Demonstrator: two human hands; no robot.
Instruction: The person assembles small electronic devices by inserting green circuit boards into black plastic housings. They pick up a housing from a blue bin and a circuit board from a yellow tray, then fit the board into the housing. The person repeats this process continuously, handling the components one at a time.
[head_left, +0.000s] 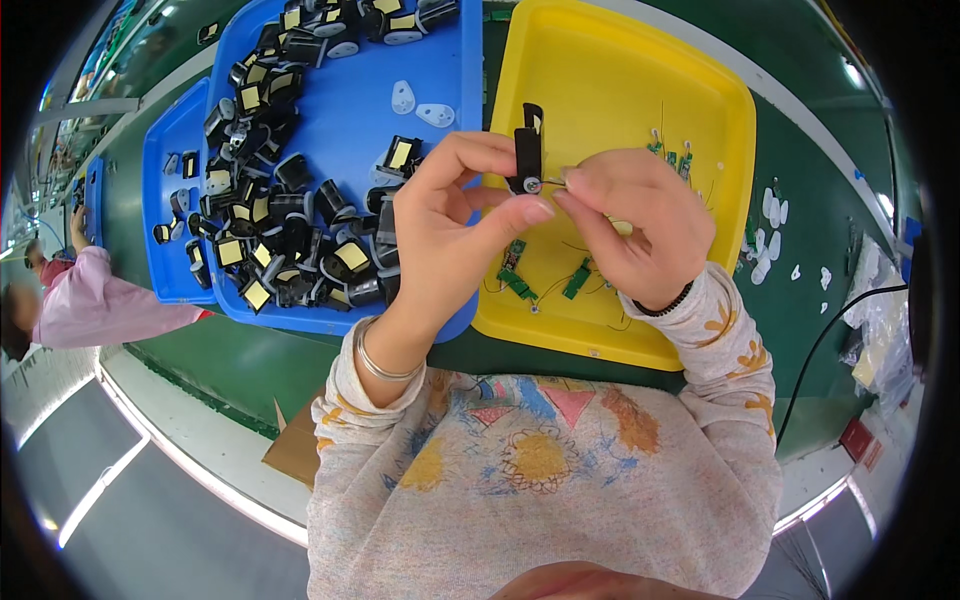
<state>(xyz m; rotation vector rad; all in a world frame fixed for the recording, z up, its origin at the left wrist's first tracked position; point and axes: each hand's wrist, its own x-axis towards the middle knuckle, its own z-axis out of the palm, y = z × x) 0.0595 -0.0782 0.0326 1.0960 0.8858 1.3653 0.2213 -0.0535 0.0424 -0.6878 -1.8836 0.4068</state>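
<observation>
My left hand grips a black plastic housing between thumb and fingers, held upright above the yellow tray. A small round metallic part shows at the housing's lower end. Close beside it, the thumb and forefinger of my right hand pinch a thin dark wire that runs to that end. Below my hands, small green circuit boards with thin wires lie in the yellow tray, and several more boards lie behind my right hand.
A blue tray on the left holds many black housings with pale yellow pads, plus light grey oval pieces. White pieces and a clear plastic bag lie on the green table at right. Another person sits far left.
</observation>
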